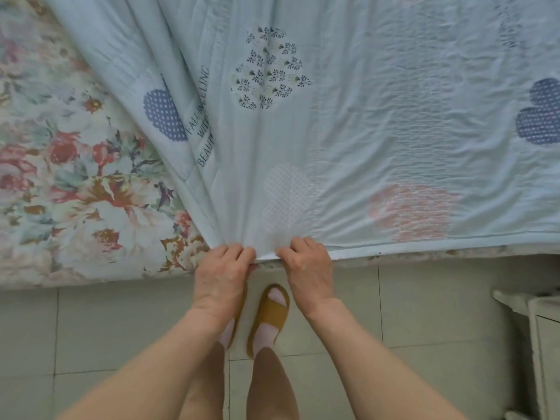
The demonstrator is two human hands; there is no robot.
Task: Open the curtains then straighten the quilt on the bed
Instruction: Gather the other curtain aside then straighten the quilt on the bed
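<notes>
A pale blue quilt (348,116) with dotted and flowered patches lies over the bed, its near edge along the bed's side. Folds run from the upper left down to a bunched spot at that edge. My left hand (222,269) grips the bunched edge with curled fingers. My right hand (306,262) pinches the same edge just to the right, the two hands almost touching. To the left the flowered sheet (75,177) of the bed lies bare. No curtains are in view.
I stand on a pale tiled floor (106,328) close to the bed's side, in yellow slippers (269,313). A white piece of furniture (539,344) stands at the lower right, near the bed.
</notes>
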